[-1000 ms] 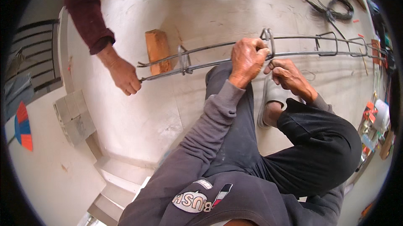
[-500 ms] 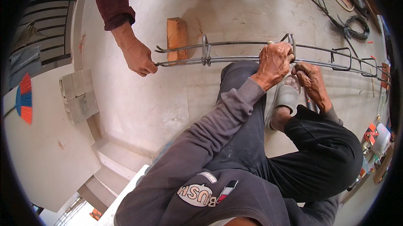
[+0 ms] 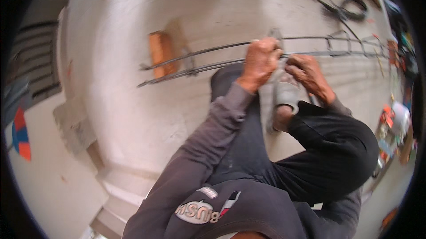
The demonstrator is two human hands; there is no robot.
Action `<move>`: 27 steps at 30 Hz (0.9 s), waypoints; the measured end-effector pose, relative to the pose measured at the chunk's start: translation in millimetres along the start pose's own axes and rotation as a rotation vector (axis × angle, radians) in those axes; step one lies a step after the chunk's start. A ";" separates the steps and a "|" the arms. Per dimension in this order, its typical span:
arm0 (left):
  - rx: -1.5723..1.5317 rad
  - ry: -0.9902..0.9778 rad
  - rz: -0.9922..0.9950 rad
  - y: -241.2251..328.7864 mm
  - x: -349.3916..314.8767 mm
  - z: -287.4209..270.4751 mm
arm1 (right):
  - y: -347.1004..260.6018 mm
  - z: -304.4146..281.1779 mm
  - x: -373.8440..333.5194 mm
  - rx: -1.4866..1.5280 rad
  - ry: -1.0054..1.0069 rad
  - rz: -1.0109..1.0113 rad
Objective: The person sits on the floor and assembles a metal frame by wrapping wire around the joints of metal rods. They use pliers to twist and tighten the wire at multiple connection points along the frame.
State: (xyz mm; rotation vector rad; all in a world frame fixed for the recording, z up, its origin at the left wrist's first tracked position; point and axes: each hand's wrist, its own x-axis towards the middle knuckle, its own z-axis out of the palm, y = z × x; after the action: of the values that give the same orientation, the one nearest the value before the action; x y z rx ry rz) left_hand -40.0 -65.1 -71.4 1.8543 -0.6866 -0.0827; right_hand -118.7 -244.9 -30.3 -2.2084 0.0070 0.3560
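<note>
Concrete floor (image 3: 133, 119) fills most of the view, blurred. Long rebar cage (image 3: 310, 45) lies across it from left end near the wooden block (image 3: 160, 52) out to the right edge; the block sits under the cage's left end. Left hand (image 3: 261, 59) is clenched over the rods about mid-length, at a stirrup. Right hand (image 3: 308, 72) sits just beside it, fingers curled at the same rods; whether it grips them, cannot tell. Sandalled foot (image 3: 284, 99) just below both hands. Coiled cable (image 3: 353, 10) far behind the cage.
</note>
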 end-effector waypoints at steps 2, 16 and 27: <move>-0.081 -0.101 -0.088 -1.7 3.7 -5.8 | -1.9 1.1 0.8 0.038 0.004 0.031; 0.152 -0.139 0.096 5.8 5.5 -4.6 | -18.8 -22.7 4.2 -0.187 0.094 -0.089; 0.207 -0.207 0.045 0.8 0.7 0.0 | -14.3 -23.6 1.3 -0.055 0.013 -0.056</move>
State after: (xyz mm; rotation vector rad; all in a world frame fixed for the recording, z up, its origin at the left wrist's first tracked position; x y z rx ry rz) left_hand -39.7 -65.7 -70.5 2.0457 -0.9077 -0.1821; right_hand -109.7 -254.2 -5.9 -2.2602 -0.0585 0.3146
